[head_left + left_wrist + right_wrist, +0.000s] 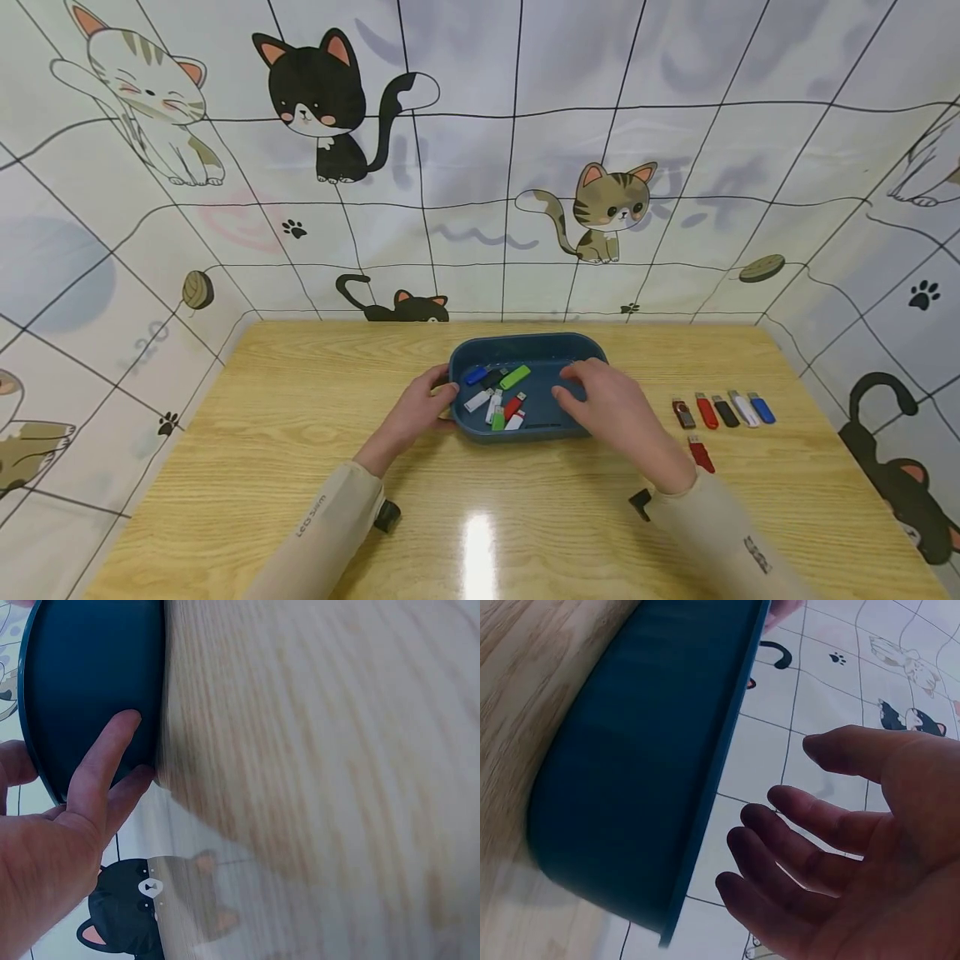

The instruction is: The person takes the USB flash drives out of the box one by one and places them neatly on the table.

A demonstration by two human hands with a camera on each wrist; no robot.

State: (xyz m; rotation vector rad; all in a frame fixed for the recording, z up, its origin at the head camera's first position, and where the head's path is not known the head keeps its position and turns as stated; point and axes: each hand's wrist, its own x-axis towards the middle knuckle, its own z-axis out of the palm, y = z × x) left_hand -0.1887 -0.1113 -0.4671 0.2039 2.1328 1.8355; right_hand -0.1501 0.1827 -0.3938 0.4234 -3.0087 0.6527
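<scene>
A dark blue plastic tray (540, 435) stands on the table with several USB flash drives inside, mostly toward its left half. Among them are a lime green flash drive (515, 377), a blue one (476, 375), a red one (513, 406) and white ones. My left hand (417, 407) grips the tray's left end, thumb at the rim and fingers along the outer wall in the left wrist view. Over the tray's right part hovers my right hand (611, 408), fingers loosely bent and apart, nothing held; in the right wrist view its fingertips (739, 844) are beside the rim.
To the right on the wooden table (300, 375), a row holds several flash drives, including a black one (725, 412) and a blue one (762, 408). A red flash drive (701, 454) lies nearer, close to my right forearm. A cat-patterned cloth (480, 167) surrounds the back and sides.
</scene>
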